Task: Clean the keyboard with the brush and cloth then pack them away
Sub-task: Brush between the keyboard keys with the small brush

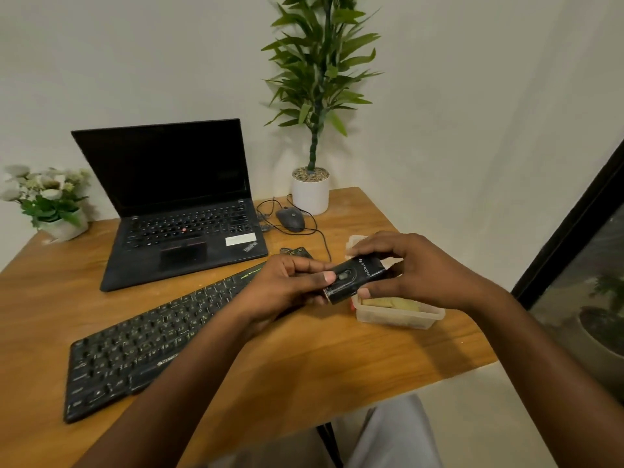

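A: We note both hands meeting over the right part of the wooden table [304, 366]. The left hand [287, 288] grasps one end of a small black case [354, 280], thumb pressed on its top face. We take it for the brush, though no bristles show.

B: Agreed. The right hand [415, 268] clasps the other end of it, fingers curled over the top, thumb underneath. The case is held level, tilted a little, in the air above the near-left corner of a clear plastic tub [401, 314].

A: We see something folded and olive-green lying in that tub, likely the cloth [391, 303]. The tub's pale lid [354, 243] appears behind the right hand, mostly hidden.

B: The black keyboard [141, 342] lies slantwise on the table, left of the hands, its far end passing under the left hand.

A: Behind it an open laptop [175, 211] stands with a dark screen. To its right we record a grey mouse [290, 219] with a looping cable.

B: A tall green plant in a white pot [310, 194] stands at the back edge, near the mouse. A flower pot [54, 204] sits at the far left corner.
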